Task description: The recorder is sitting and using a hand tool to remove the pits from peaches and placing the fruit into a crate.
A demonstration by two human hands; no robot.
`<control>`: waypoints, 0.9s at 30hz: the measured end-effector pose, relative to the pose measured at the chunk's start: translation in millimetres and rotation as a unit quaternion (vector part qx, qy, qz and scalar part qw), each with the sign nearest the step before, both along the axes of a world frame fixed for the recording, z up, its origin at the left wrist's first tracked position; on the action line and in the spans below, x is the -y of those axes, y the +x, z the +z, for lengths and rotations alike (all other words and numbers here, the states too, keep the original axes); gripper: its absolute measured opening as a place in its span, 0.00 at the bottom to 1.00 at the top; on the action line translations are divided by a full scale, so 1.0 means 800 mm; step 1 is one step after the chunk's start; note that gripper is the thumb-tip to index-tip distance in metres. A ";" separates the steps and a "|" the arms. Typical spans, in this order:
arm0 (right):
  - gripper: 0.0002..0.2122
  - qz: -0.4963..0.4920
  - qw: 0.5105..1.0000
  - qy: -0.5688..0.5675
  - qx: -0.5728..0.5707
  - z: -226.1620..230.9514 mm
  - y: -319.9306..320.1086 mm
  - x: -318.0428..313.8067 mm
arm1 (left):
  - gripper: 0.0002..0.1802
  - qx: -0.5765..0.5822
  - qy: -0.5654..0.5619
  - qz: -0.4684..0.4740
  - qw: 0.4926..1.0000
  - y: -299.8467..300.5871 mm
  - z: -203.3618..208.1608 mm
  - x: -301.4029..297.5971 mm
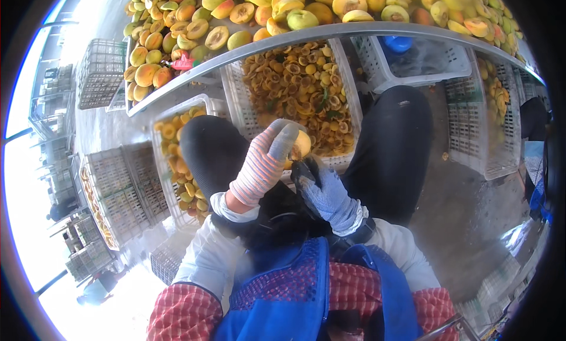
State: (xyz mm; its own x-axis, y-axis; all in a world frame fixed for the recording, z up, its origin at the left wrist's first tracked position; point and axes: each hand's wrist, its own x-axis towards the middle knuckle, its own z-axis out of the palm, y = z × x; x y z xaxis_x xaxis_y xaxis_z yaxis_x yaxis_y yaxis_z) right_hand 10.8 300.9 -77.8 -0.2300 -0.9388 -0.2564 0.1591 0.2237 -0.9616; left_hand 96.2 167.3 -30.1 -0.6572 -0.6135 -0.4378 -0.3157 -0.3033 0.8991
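Note:
My left hand, in a striped glove, is closed around a cut yellow peach above my lap. My right hand, in a blue-grey glove, is closed on a dark tool held against the lower side of the fruit. Its working end is hidden, so I cannot make out its exact kind. Beyond my hands, between my knees, stands a white crate of small, hollowed orange-yellow fruit pieces. Many peach halves lie on the table ahead, cut faces showing on some.
A curved metal edge borders the table. A red object lies among the fruit there. Another crate of yellow halves sits by my left knee. A pale crate with a blue object and a tall crate are to the right.

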 end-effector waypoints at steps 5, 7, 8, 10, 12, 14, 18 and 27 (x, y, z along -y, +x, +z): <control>0.13 -0.104 0.976 0.011 0.193 0.010 0.013 -0.006 | 0.17 -0.032 -0.029 0.112 0.993 -0.016 -0.012 -0.026; 0.16 -0.128 0.948 0.022 0.291 0.002 0.015 -0.009 | 0.17 -0.036 -0.048 0.131 0.990 -0.020 -0.013 -0.034; 0.16 -0.129 0.948 0.021 0.291 0.001 0.015 -0.010 | 0.17 -0.039 -0.068 0.151 0.985 -0.021 -0.013 -0.036; 0.18 -0.100 0.992 -0.044 0.069 0.001 0.014 -0.007 | 0.19 -0.050 -0.045 0.173 0.983 -0.021 -0.008 -0.039; 0.18 -0.128 0.990 -0.055 0.009 0.000 0.019 -0.005 | 0.21 -0.081 -0.042 0.215 0.972 -0.027 0.001 -0.042; 0.17 -0.158 0.984 -0.067 -0.051 0.004 0.019 0.000 | 0.22 -0.083 -0.078 0.210 0.971 -0.029 -0.004 -0.044; 0.16 -0.139 0.980 -0.067 -0.125 0.021 0.014 0.006 | 0.22 -0.085 -0.122 0.232 0.961 -0.028 -0.010 -0.046; 0.21 -0.074 0.956 0.033 0.283 -0.009 0.009 -0.009 | 0.19 -0.077 -0.069 0.160 0.982 -0.028 -0.028 -0.041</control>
State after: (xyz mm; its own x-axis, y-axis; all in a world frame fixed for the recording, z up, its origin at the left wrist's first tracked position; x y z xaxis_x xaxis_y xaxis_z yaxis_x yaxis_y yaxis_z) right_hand 18.3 308.3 -85.4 -0.1662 -0.8841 -0.4367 0.6848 0.2152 -0.6963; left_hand 74.2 199.8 -52.1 -0.4732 -0.8458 -0.2465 -0.0809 -0.2369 0.9682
